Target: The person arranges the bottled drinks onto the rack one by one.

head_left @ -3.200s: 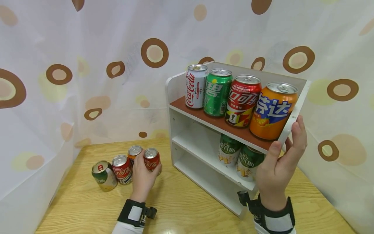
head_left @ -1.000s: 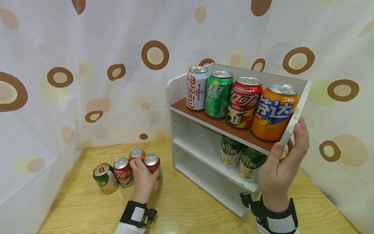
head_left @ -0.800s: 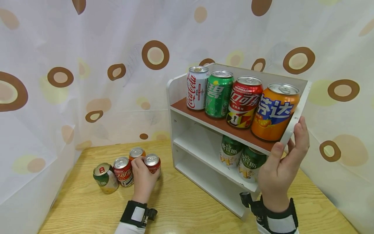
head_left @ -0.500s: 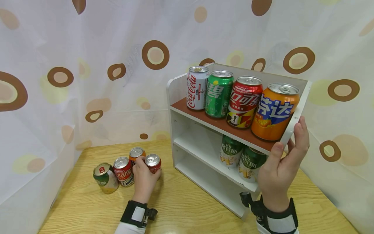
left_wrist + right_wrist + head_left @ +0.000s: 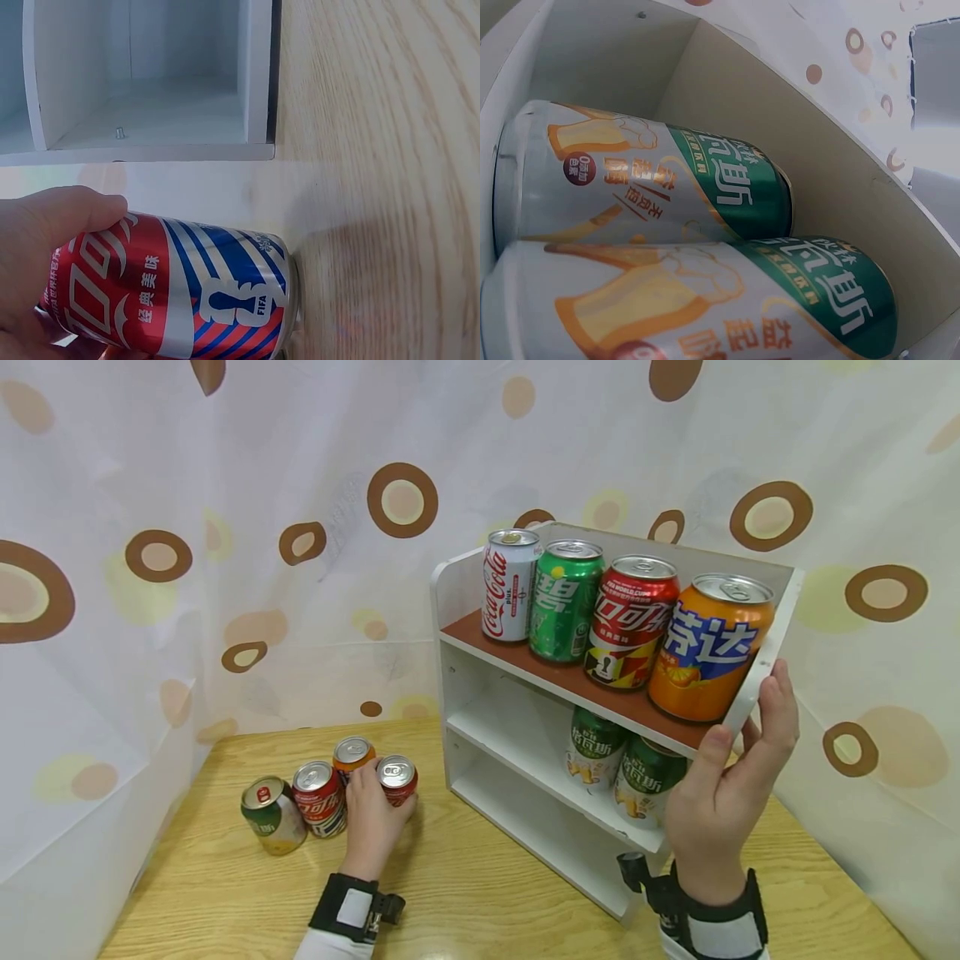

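Red can point(image 5: 398, 779) (partly hidden) — left hand point(image 5: 371, 820) pinching it; right hand point(image 5: 722, 806) spread against shelf point(image 5: 513, 714).

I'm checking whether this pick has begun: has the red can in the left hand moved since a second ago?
Yes, slightly. In the head view, the red can has shifted right, narrowing its gap to the white shelf.
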Demonstrator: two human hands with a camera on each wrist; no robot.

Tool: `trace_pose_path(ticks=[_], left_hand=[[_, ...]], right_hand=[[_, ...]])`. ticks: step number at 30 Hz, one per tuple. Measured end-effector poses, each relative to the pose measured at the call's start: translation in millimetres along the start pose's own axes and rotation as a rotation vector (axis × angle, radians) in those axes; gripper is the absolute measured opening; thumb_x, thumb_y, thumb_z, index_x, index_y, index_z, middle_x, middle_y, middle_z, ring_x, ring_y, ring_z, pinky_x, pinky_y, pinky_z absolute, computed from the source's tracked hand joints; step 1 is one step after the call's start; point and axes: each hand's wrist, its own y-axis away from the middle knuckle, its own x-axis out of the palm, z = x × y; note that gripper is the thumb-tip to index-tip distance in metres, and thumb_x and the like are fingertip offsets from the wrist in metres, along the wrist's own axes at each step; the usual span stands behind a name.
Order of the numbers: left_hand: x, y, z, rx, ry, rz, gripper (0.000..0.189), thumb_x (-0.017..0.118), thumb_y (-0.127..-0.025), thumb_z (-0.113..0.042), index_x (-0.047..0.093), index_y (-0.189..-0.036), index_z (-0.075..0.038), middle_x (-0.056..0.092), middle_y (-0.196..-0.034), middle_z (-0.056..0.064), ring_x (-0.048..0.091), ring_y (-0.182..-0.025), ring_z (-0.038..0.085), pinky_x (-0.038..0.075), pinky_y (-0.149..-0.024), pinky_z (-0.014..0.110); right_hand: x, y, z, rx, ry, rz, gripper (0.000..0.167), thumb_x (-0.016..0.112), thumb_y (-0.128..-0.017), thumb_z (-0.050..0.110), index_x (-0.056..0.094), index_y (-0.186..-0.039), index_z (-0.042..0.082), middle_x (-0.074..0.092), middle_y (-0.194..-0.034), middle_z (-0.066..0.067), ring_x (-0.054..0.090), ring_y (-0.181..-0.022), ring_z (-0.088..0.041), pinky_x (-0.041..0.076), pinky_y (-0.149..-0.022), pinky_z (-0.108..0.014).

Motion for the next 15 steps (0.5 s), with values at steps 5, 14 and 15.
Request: trace_pose_path(ticks=[5, 14, 15], left_hand=[[-0.1, -0.7, 0.7, -0.025, 0.016, 0.042, 0.074, 0.087, -0.081, -0.008, 0.043, -0.140, 0.006, 0.048, -0.138, 0.027, 0.045, -0.134, 0.046, 0.039, -0.113, 0.062], [-1.1, -0.6, -0.3, -0.055, 0.038, 0.085, 0.072, 0.085, -0.084, -0.010, 0.042, -0.141, 0.003, 0.053, -0.139, 0.026, 0.054, -0.132, 0.043, 0.044, -0.111, 0.060], [-1.0, -0.5, -0.3, -0.060, 0.041, 0.089, 0.073, 0.085, -0.084, -0.011, 0.042, -0.142, 0.002, 0.053, -0.140, 0.026, 0.054, -0.133, 0.043, 0.044, -0.111, 0.060]], right_hand=[[-0.5, 0.6, -0.2, 0.006, 0.005, 0.004, 0.039, 0.044, -0.110, 0.012, 0.035, -0.136, -0.015, 0.034, -0.159, -0.022, 0.035, -0.148, -0.032, 0.031, -0.124, -0.043], [-0.5, 0.0, -0.2, 0.002, 0.003, 0.002, 0.039, 0.044, -0.110, 0.013, 0.035, -0.136, -0.015, 0.034, -0.158, -0.022, 0.035, -0.148, -0.032, 0.031, -0.124, -0.044], [-0.3, -0.2, 0.0, 0.001, 0.001, 0.001, 0.039, 0.044, -0.110, 0.013, 0.035, -0.136, -0.015, 0.034, -0.158, -0.022, 0.035, -0.148, -0.032, 0.031, -0.124, -0.044]])
